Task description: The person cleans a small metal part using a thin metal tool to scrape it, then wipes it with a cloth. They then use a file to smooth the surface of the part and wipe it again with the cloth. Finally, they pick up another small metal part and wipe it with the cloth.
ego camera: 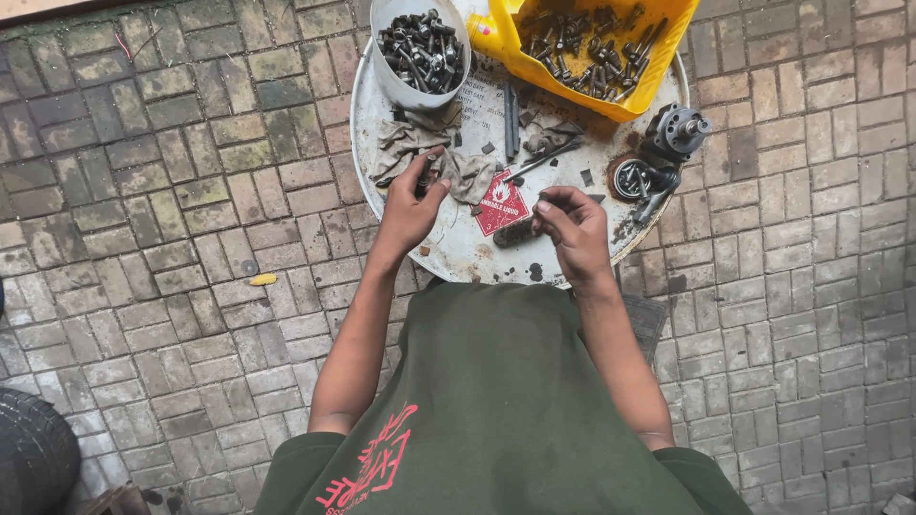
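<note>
White bucket (420, 48) and yellow tub (596, 57) hold what look like bolts.

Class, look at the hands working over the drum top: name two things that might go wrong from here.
1. The yellow tray of bolts overhangs the round drum top; a knock may tip it.
2. The left hand and right hand are bare among greasy rags; small parts may slip onto the paving.
</note>
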